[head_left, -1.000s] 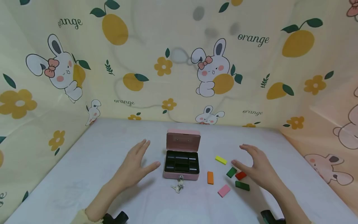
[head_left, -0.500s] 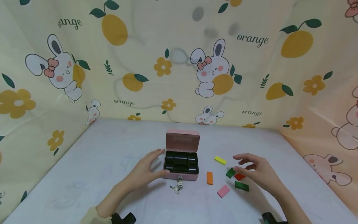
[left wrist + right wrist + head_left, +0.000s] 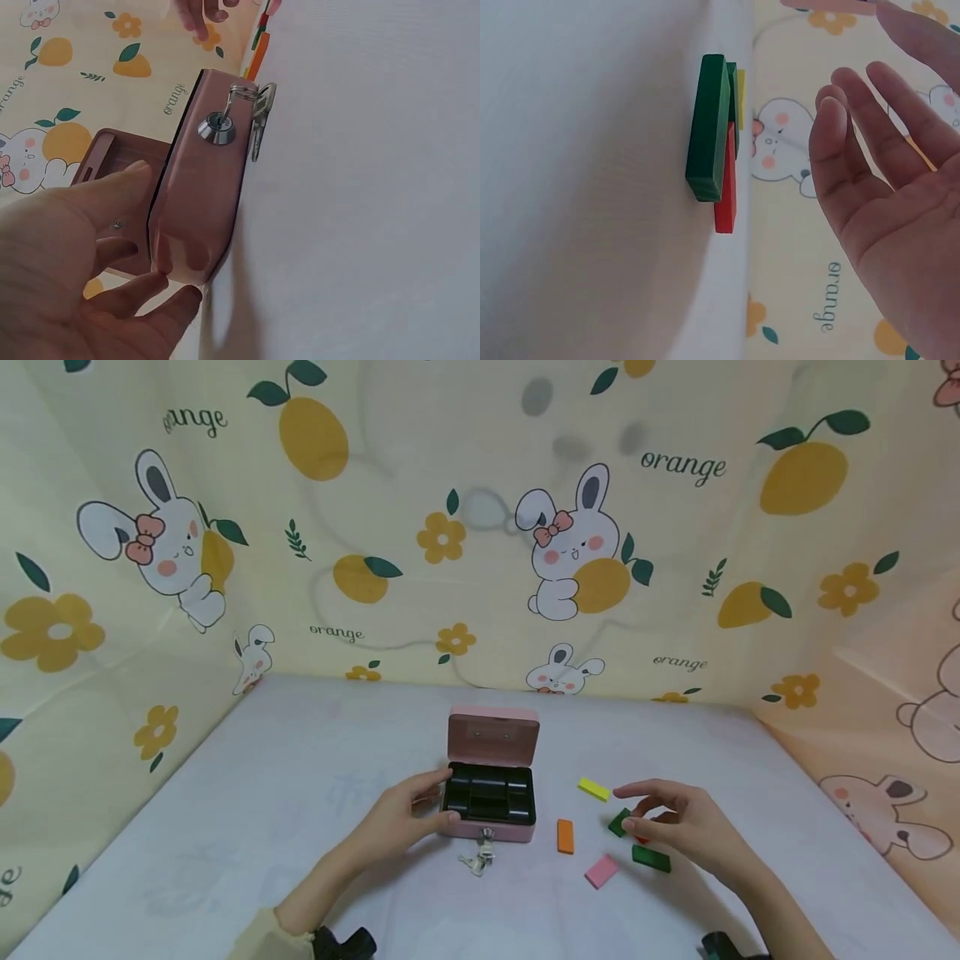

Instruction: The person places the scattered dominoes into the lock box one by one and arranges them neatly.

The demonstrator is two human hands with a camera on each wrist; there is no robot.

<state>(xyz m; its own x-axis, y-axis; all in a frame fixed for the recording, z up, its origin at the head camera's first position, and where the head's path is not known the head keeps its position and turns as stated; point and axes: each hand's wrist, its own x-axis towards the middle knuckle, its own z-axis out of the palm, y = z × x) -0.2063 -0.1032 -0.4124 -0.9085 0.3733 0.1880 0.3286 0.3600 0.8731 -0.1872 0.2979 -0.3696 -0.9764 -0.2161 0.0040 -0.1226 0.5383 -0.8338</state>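
Observation:
A small pink metal cash box (image 3: 513,833) stands on the table with its lid raised, showing a black compartment tray (image 3: 489,808). A key sits in its front lock (image 3: 217,129), and more keys (image 3: 261,112) dangle from the ring. My left hand (image 3: 397,822) is at the box's left side, fingertips at its wall and thumb by the front corner. Above the wooden blocks hovers my right hand (image 3: 690,822), its fingers loosely bent and holding nothing. Beneath it lie a red block (image 3: 726,199), mostly hidden in the head view, and two green blocks (image 3: 651,858) (image 3: 619,822).
A yellow block (image 3: 594,789), an orange block (image 3: 566,837) and a pink block (image 3: 601,872) lie between the box and my right hand. The white tabletop (image 3: 300,760) ends at a cloth backdrop (image 3: 480,527) printed with rabbits and oranges, which rises behind and on both sides.
My left hand has moved right, up to the box's left side. The right hand has come lower over the blocks, its fingers bending more. Box and blocks stay in place.

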